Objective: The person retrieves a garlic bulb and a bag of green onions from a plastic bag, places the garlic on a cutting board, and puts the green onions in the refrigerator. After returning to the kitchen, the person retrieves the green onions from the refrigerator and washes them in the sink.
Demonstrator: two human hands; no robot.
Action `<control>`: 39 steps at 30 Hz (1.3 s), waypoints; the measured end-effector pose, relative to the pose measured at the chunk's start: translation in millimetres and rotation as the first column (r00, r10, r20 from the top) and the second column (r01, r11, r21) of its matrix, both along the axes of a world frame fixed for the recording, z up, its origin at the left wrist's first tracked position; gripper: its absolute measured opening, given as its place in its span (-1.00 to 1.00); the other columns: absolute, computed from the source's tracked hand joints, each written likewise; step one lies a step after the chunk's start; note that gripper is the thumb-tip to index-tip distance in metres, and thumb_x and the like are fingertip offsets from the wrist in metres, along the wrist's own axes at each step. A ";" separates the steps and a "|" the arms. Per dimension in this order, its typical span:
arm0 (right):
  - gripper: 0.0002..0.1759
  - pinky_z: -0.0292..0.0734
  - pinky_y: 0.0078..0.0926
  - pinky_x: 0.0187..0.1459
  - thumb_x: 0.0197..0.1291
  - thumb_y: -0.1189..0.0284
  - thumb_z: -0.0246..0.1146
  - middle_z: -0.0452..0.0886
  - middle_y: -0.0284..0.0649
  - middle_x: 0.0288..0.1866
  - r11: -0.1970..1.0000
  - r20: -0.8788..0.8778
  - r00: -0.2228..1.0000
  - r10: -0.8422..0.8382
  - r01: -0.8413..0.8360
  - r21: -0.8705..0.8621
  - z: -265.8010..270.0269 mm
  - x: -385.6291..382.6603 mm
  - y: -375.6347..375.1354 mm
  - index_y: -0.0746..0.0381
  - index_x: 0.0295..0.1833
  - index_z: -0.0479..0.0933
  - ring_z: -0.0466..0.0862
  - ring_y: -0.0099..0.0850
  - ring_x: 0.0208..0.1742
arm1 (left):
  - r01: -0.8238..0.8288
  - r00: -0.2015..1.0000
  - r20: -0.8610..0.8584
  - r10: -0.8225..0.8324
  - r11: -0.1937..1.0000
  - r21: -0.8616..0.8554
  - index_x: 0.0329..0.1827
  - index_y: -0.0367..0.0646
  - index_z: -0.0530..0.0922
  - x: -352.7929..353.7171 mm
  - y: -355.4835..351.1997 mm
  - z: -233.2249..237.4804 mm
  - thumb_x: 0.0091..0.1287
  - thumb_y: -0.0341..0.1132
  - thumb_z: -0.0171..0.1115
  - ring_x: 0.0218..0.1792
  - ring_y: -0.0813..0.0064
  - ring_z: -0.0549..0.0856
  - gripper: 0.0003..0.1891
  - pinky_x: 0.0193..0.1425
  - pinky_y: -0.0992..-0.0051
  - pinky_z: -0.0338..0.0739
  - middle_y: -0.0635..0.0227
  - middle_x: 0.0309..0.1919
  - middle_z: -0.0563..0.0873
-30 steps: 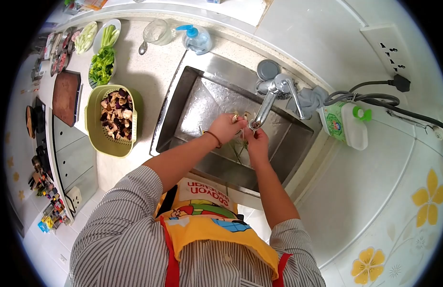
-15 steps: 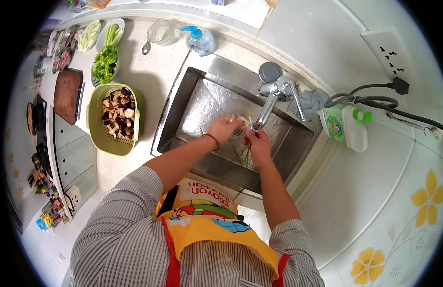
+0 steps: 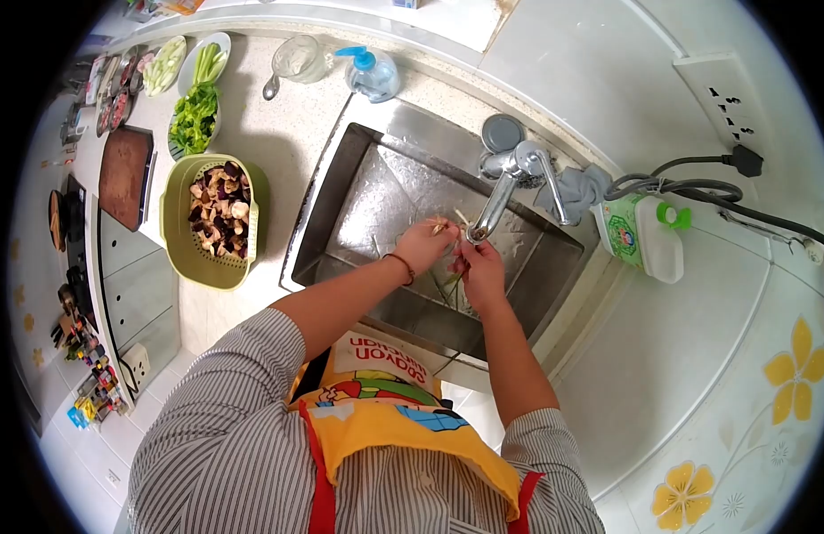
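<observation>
Both of my hands are over the metal sink (image 3: 376, 191), close under the faucet (image 3: 496, 209). My left hand (image 3: 423, 245) has its fingers closed by the spout, pinching something small and pale that I cannot make out. Just right of it, below the spout tip, my right hand (image 3: 481, 271) is closed on thin green onion stalks (image 3: 451, 287), which hang down into the sink. A pale stalk end (image 3: 461, 215) shows between the left fingers and the faucet.
Left of the sink sits a green colander (image 3: 182, 254) of chopped pieces (image 3: 221, 212). Beyond are plates of leafy greens (image 3: 194, 120) and pale slices (image 3: 166, 66), a glass bowl (image 3: 299, 60) and a soap bottle (image 3: 373, 76). A detergent jug (image 3: 641, 236) stands at the right.
My left hand has shifted slightly right, nearer the faucet. My right hand has barely moved.
</observation>
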State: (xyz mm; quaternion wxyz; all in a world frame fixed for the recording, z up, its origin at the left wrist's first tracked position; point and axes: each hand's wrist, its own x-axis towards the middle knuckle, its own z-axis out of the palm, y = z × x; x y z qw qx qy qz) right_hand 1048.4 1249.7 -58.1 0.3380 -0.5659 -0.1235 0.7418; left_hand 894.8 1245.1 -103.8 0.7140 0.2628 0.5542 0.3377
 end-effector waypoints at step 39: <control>-0.66 0.13 -0.59 -0.55 0.52 0.30 0.05 0.31 -0.46 -0.56 0.899 -0.310 0.897 0.314 -0.386 -0.207 -5.8 59.8 15.5 0.28 0.09 0.63 0.25 -0.62 -0.61 | 0.340 0.938 -0.083 -0.336 0.939 0.042 0.01 -0.15 0.67 -48.1 37.1 14.5 0.59 -0.05 0.12 -0.29 0.55 0.66 -0.66 -0.12 0.52 0.53 0.42 -0.31 0.71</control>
